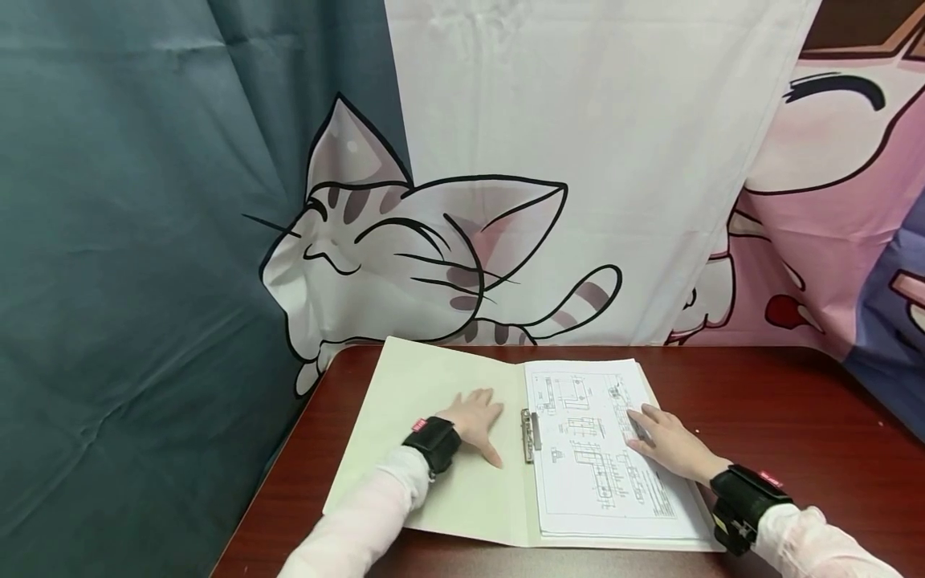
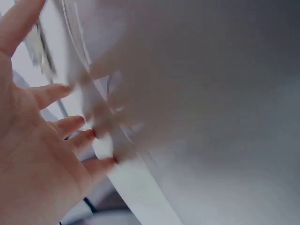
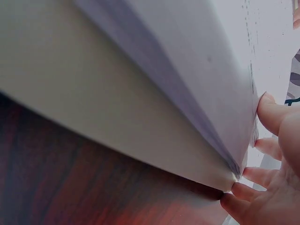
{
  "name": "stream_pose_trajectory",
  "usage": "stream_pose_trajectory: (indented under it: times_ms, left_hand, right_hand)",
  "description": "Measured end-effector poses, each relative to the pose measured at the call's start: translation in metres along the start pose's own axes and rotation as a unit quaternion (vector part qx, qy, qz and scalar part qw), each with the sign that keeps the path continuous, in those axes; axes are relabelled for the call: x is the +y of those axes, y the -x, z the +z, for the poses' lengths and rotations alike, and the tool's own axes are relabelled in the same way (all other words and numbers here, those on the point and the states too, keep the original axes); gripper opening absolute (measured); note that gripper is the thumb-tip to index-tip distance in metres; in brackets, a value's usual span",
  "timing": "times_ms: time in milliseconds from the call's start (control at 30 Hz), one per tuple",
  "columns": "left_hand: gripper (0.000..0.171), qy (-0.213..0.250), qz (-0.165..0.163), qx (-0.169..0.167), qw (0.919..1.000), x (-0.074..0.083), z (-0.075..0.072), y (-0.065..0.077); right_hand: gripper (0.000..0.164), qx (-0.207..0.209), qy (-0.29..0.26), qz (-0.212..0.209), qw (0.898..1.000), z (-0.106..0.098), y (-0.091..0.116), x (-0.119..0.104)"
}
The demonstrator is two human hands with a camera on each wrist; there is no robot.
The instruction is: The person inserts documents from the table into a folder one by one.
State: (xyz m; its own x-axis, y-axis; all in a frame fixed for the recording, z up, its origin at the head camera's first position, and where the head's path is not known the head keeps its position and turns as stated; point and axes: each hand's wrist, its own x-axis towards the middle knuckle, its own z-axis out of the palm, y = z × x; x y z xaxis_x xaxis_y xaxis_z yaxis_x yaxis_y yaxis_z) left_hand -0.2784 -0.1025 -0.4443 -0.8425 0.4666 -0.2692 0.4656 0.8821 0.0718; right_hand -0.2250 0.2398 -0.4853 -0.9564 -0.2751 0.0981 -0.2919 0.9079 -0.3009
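Observation:
A cream file folder (image 1: 441, 373) lies spread flat, with a metal clip (image 1: 527, 436) near its spine. Sheets of technical drawings (image 1: 592, 514) are held under that clip on the right side. My left hand (image 1: 473, 421) has its fingers spread over the bare left cover; in the left wrist view the same hand (image 2: 51, 145) shows fingertips at the pale surface. On the right edge of the sheets rests my right hand (image 1: 672, 441), fingers extended. The right wrist view shows that hand's thumb (image 3: 269, 110) and fingertips against the paper stack (image 3: 197, 70).
Beneath the folder is a dark red wooden table (image 1: 780, 433), also visible below the folder's edge in the right wrist view. Behind it hangs a cloth backdrop (image 1: 636, 104) with a cartoon cat. Each wrist wears a black strap (image 1: 436, 444) with a camera.

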Motion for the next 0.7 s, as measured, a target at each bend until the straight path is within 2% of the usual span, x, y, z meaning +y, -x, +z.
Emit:
stream_pose_trajectory:
  times_ms: [100,200,367,433,467,533,633,700]
  left_hand:
    - [0.1,0.01,-0.033,0.022,0.9992,-0.032,-0.015,0.013]
    - [0.099,0.021,-0.079,0.046,0.9956,-0.064,-0.029,0.03]
    - [0.111,0.059,-0.171,0.077,0.9806,-0.109,-0.04,0.059]
    - [0.111,0.086,-0.192,0.08,0.9742,-0.121,-0.042,0.07]
    - [0.108,0.101,-0.194,0.08,0.9724,-0.126,-0.042,0.075]
    - [0.092,0.149,-0.182,0.071,0.9693,-0.134,-0.044,0.083]
    - [0.066,0.217,-0.13,0.061,0.9655,-0.143,-0.045,0.091]
    - [0.052,0.252,-0.098,0.068,0.9604,-0.147,-0.045,0.093]
  right_hand:
    - [0.058,0.007,0.003,-0.002,1.0,0.001,0.0,0.001]
    - [0.058,0.013,0.008,-0.003,1.0,0.001,-0.001,0.003]
    - [0.058,0.014,0.012,-0.001,1.0,0.001,-0.002,0.002]
    - [0.058,0.017,0.01,0.001,1.0,0.002,-0.002,0.001]
    - [0.058,0.019,0.009,0.005,1.0,0.002,-0.002,0.001]
    - [0.058,0.019,0.0,0.019,1.0,0.002,-0.002,-0.001]
    - [0.058,0.016,-0.01,0.041,0.999,0.002,-0.002,-0.005]
    - [0.058,0.011,-0.013,0.051,0.999,0.001,-0.003,-0.007]
